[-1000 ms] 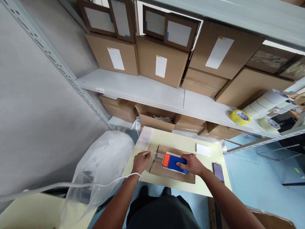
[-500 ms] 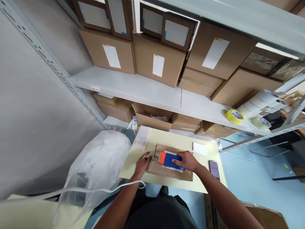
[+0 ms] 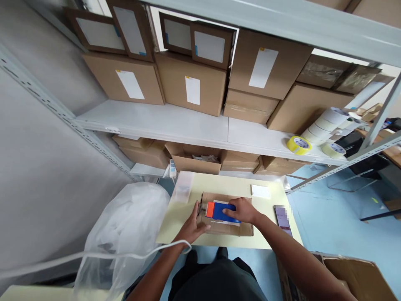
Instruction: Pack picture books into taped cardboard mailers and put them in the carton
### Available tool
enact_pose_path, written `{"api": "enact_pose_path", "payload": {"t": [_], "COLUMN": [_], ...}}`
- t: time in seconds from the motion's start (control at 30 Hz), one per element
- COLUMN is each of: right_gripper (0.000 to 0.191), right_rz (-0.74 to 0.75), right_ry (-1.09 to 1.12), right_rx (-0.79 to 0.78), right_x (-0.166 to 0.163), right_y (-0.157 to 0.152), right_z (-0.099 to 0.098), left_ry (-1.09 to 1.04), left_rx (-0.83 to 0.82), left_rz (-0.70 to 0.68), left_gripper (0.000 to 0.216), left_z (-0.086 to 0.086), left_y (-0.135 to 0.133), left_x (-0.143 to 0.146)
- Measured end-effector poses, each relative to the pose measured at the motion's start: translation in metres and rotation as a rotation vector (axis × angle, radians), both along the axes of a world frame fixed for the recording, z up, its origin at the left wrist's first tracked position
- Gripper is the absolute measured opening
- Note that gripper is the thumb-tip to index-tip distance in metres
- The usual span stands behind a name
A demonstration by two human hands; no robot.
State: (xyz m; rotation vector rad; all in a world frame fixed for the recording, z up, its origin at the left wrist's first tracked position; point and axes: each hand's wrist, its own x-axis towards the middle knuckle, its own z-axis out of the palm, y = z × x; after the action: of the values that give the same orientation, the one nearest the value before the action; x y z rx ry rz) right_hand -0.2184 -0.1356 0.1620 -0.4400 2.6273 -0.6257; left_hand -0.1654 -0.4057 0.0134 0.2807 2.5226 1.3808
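Note:
A flat cardboard box [image 3: 244, 228] lies on the pale yellow table [image 3: 181, 225]. My right hand [image 3: 242, 210] is closed round the blue and orange tape dispenser [image 3: 219, 210], which rests on top of the box near its left end. My left hand [image 3: 194, 225] presses against the left side of the box with fingers partly spread and holds nothing.
A white card [image 3: 260, 191] and a phone [image 3: 282, 217] lie on the table's right part. A large clear plastic bag [image 3: 125, 234] stands to the left. Shelves behind hold cardboard boxes [image 3: 191, 85], a yellow tape roll [image 3: 298, 145] and white tape rolls [image 3: 326, 125]. An open carton [image 3: 360, 276] sits at lower right.
My left hand has moved from the table beside the box onto its left side. The tape dispenser shifted slightly left over the box. The view tilted down a little.

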Motion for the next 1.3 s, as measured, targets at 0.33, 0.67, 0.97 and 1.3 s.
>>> {"api": "enact_pose_path", "payload": {"t": [0.33,0.67,0.97,1.3], "right_gripper": [0.038,0.042,0.039,0.034], "right_rz": [0.011,-0.001,0.073,-0.004], "right_ry": [-0.005,-0.021,0.047,0.104], "right_rx": [-0.021,-0.048,-0.032,-0.174], "right_x": [-0.001,-0.008,-0.011,0.001], "right_y": [0.003,0.012,0.021,0.103], "right_z": [0.009,0.008,0.012,0.021], "left_ry": [0.439,0.569,0.669,0.652], "left_rx": [-0.557,-0.680,-0.706,-0.740], "left_rz": [-0.563,-0.571,-0.572,-0.553], "left_gripper": [0.148,0.125,0.117,0.117], "left_z": [0.031,0.020,0.016,0.016], "left_y": [-0.006,-0.016,-0.017,-0.018], "left_x": [-0.073,-0.078,-0.078,-0.074]}}
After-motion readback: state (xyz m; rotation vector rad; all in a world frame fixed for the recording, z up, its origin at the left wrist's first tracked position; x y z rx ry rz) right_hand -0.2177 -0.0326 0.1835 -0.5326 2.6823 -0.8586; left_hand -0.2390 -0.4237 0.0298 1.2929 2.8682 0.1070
